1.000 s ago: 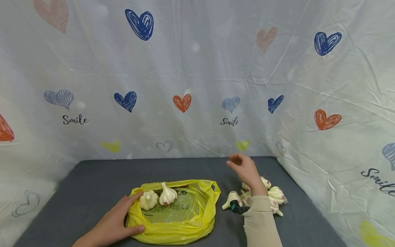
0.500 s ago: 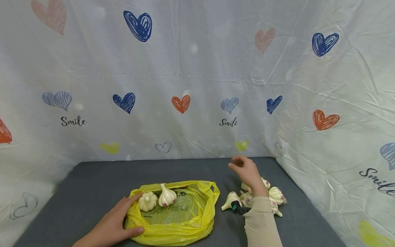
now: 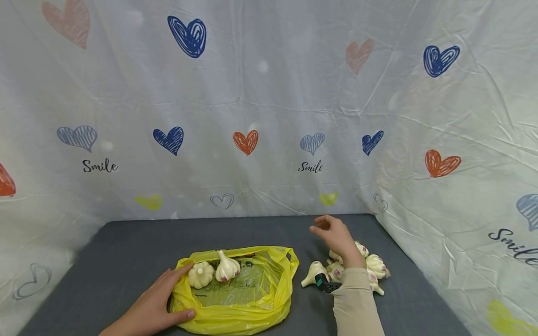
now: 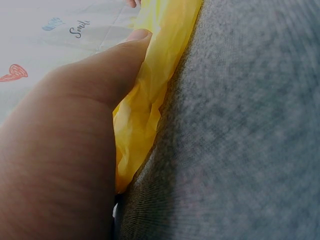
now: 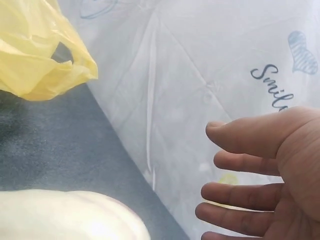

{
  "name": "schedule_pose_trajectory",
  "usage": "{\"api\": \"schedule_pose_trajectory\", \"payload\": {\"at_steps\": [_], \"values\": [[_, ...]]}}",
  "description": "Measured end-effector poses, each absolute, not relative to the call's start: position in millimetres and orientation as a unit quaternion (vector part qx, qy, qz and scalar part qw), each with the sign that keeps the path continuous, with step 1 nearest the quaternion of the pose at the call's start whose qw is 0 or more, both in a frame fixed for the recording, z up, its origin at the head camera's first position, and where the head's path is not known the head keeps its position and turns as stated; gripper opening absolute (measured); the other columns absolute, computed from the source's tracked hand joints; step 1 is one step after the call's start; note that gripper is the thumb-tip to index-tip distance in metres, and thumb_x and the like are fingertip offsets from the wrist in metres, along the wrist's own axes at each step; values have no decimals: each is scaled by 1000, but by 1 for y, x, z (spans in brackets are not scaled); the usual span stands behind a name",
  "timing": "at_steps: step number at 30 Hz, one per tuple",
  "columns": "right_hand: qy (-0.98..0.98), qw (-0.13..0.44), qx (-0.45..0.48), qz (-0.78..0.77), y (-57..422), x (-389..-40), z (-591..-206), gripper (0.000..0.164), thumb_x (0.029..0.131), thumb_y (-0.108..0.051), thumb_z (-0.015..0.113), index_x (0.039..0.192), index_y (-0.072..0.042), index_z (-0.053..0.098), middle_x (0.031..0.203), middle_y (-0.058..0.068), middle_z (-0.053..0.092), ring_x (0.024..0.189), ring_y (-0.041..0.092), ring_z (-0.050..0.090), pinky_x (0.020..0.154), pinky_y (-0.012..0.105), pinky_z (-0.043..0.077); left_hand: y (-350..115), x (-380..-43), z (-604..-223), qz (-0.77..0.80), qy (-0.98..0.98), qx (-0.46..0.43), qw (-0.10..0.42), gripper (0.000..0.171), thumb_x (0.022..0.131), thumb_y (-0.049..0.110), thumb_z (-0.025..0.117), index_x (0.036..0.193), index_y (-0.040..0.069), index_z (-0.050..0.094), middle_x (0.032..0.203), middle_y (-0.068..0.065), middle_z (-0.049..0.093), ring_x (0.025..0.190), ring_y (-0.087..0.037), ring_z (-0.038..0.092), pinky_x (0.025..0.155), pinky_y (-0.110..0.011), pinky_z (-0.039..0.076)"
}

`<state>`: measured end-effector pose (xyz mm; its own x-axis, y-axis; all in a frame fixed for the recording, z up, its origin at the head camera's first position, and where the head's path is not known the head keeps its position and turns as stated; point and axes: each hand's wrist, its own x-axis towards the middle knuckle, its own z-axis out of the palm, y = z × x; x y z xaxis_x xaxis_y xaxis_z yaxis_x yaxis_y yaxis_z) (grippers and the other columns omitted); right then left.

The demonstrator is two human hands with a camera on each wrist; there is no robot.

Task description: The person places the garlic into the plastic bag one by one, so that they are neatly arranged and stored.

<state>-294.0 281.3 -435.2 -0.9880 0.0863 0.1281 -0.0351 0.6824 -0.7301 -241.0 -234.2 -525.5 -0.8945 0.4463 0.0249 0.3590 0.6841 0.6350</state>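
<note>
A yellow plastic bag (image 3: pixel 239 322) lies with its mouth opened wide on the dark table in the head view. Two garlic bulbs, one seen end-on (image 3: pixel 201 274) and one with its stem up (image 3: pixel 228 267), sit in its left part. My left hand (image 3: pixel 153 301) rests against the bag's left end, thumb and fingers spread along its side; the left wrist view shows the thumb (image 4: pixel 127 55) on the yellow plastic. Above the table at the right, my right hand (image 3: pixel 334 235) hangs with loosely bent fingers and nothing in them. Below its wrist is a pile of garlic bulbs (image 3: pixel 377 266), partly hidden by the forearm.
The dark grey table (image 3: pixel 147 242) ends at a white curtain (image 3: pixel 269 177) printed with hearts and "Smile", behind and at both sides. A black wrist strap with a small device (image 3: pixel 325 283) is on the right wrist. One bulb (image 3: pixel 314 273) lies at the pile's left edge.
The right hand has shifted very slightly and stays above the table. The left hand, bag and garlic keep their places; the whole head view has tilted a little.
</note>
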Motion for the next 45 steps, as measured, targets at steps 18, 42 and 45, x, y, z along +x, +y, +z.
{"api": "schedule_pose_trajectory", "payload": {"at_steps": [18,42,45], "values": [[-909,87,-12,407,299,-282,-426,48,110,-34,69,144,-2,65,144,26,63,132,46,61,104,62,53,-235,-241,-524,331,915,215,80,96,96,63,78,173,25,33,174,-21,34,153,-72,18,93,-93,36],[-917,-60,-31,394,308,-280,-432,80,88,14,73,162,1,45,147,37,53,118,49,62,75,44,54,-234,-240,-521,335,915,212,76,98,94,67,79,173,27,34,173,-22,35,154,-70,18,96,-92,35],[-914,-71,-28,399,307,-281,-434,80,89,16,72,162,1,44,147,38,51,106,41,63,67,39,49,-234,-240,-521,336,914,212,76,98,94,66,79,173,28,34,174,-21,35,154,-70,18,96,-92,35]]}}
